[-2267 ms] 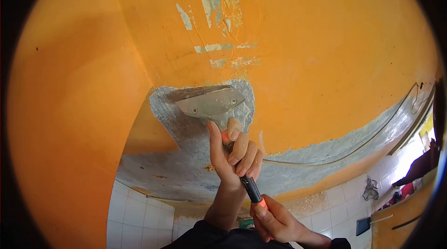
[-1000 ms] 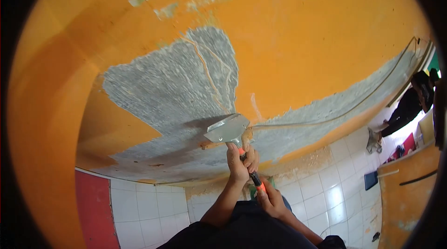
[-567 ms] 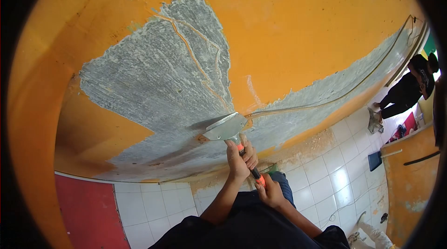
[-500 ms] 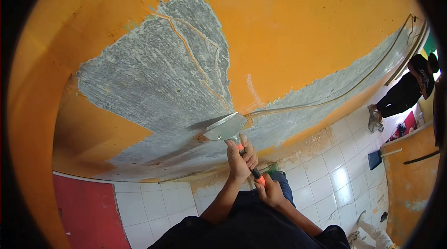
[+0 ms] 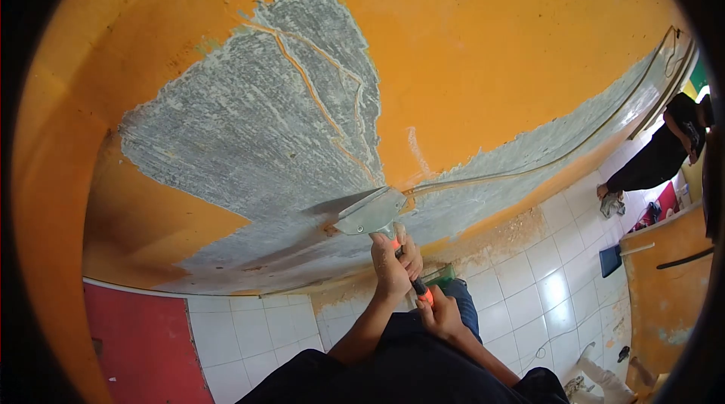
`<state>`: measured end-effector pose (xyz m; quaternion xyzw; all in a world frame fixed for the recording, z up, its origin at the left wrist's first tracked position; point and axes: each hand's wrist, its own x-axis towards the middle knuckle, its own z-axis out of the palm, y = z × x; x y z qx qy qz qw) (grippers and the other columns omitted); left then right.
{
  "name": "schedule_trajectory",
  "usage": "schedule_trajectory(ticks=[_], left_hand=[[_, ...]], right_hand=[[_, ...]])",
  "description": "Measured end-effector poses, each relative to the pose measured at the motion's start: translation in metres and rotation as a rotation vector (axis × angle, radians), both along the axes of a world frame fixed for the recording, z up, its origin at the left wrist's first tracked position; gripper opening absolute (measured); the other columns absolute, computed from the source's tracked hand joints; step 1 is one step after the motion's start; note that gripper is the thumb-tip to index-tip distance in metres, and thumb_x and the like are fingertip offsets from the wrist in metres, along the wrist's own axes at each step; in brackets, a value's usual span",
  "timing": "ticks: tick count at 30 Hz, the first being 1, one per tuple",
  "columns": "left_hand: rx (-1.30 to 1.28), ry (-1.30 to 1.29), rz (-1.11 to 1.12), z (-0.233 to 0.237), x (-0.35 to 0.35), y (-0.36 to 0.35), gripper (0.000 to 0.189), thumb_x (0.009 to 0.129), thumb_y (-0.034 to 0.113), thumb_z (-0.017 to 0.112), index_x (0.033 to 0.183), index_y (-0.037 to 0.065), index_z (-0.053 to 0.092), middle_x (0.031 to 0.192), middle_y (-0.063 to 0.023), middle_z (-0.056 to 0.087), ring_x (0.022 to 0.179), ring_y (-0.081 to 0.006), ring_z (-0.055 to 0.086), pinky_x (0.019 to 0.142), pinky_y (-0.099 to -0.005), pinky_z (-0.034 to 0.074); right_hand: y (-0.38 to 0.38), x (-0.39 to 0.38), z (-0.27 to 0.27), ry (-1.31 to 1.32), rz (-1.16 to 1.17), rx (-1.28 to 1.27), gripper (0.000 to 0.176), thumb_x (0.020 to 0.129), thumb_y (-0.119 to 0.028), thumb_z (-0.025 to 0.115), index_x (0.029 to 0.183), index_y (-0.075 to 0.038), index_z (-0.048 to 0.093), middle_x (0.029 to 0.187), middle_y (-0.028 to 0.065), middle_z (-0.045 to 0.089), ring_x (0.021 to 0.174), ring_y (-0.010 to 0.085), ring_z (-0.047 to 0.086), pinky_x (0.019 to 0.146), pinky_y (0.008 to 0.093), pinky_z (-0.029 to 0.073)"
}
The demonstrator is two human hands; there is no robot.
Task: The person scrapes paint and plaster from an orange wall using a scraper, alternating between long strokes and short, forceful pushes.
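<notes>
A metal scraper (image 5: 371,211) with a wide blade and a black and orange handle reaches up from my body to the wall. My left hand (image 5: 393,264) is wrapped round the handle just below the blade. Lower down, my right hand (image 5: 442,313) grips the handle's orange end. The blade lies at the wall, over the bare grey patch (image 5: 249,117), beside the orange paint (image 5: 483,49). Thin orange lines of paint or cable run across the grey and meet near the blade; which they are I cannot tell.
White floor tiles (image 5: 529,276) lie below the wall, with a red panel (image 5: 140,343) at lower left. A person in dark clothes (image 5: 657,151) stands at the right, near a blue dustpan-like object (image 5: 610,260). A green object (image 5: 440,277) sits behind my hands.
The scraper and both hands appear slightly lower and to the right, while the view has shifted a little too. The person at the right has changed posture slightly.
</notes>
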<state>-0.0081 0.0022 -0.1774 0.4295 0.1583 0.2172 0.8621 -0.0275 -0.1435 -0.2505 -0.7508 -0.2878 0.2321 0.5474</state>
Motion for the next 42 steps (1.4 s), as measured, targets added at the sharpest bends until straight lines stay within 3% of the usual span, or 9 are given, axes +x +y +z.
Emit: schedule_trajectory(ticks=[9,20,37,39,42], left_hand=[[-0.003,0.021,-0.029,0.015,0.000,0.000,0.059,0.085,0.074,0.028,0.080,0.017,0.039,0.048,0.0065,0.023,0.035,-0.0066,0.019,0.032,-0.0228,0.020],[0.036,0.041,-0.013,0.010,0.000,-0.002,0.059,0.086,0.074,0.029,0.079,0.016,0.039,0.048,0.0063,0.024,0.035,-0.0062,0.019,0.032,-0.0227,0.021],[0.068,-0.001,-0.010,0.043,0.004,-0.002,0.055,0.087,0.071,0.030,0.081,0.017,0.040,0.047,0.0058,0.024,0.034,-0.0068,0.019,0.031,-0.0229,0.021],[-0.009,-0.104,-0.059,0.051,0.007,0.001,0.055,0.088,0.070,0.031,0.081,0.017,0.040,0.047,0.0058,0.024,0.034,-0.0068,0.019,0.031,-0.0228,0.020],[0.056,-0.045,-0.032,0.037,0.006,-0.002,0.054,0.088,0.069,0.031,0.081,0.016,0.040,0.047,0.0057,0.025,0.034,-0.0065,0.020,0.031,-0.0225,0.021]], right_hand=[[-0.002,0.002,0.006,-0.009,0.006,0.035,0.027,0.089,-0.029,0.059,0.094,-0.005,0.049,0.059,0.0178,0.055,0.055,0.0392,0.059,0.050,0.0436,0.045],[-0.003,0.002,0.004,0.000,0.013,0.036,0.025,0.090,-0.028,0.058,0.098,-0.006,0.050,0.061,0.0183,0.056,0.057,0.0385,0.061,0.051,0.0422,0.046],[-0.006,0.008,0.035,0.050,0.074,0.040,0.026,0.091,-0.030,0.056,0.098,-0.005,0.051,0.061,0.0159,0.058,0.056,0.0343,0.062,0.051,0.0388,0.047],[-0.006,0.010,0.046,0.058,0.064,0.042,0.026,0.091,-0.029,0.056,0.098,-0.005,0.051,0.060,0.0154,0.057,0.055,0.0335,0.062,0.050,0.0384,0.047],[-0.006,0.008,0.040,0.066,0.060,0.055,0.025,0.091,-0.028,0.057,0.097,-0.005,0.051,0.058,0.0147,0.057,0.053,0.0321,0.061,0.050,0.0376,0.046]])
